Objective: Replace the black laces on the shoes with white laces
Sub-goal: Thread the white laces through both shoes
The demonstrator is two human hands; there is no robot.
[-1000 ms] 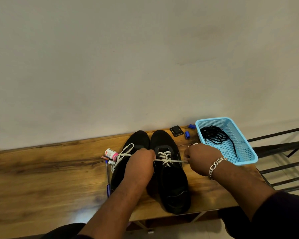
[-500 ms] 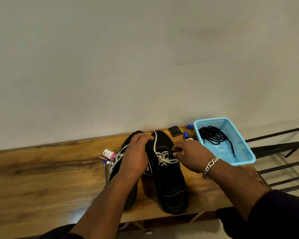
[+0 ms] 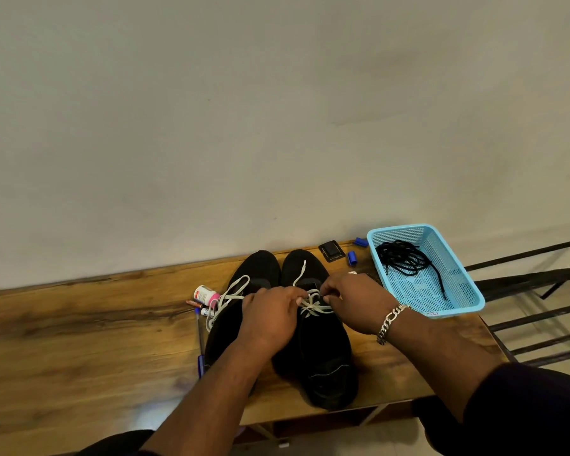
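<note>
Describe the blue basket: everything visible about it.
The basket is a light blue rectangular tray that looks like plastic, with perforated mesh walls and floor and a solid rim. It sits upright at the right end of the wooden bench, beside the right hand but apart from it. A tangled bundle of black laces lies inside, toward its far end, one strand trailing nearer.

- The left hand [image 3: 269,319] is covering the middle of the left shoe [image 3: 260,268].
- The fingers [image 3: 326,287] of the right hand [image 3: 354,301] are hiding the white lace [image 3: 313,306] knot.
- The worktop [image 3: 79,340] is running off the left edge.
</note>
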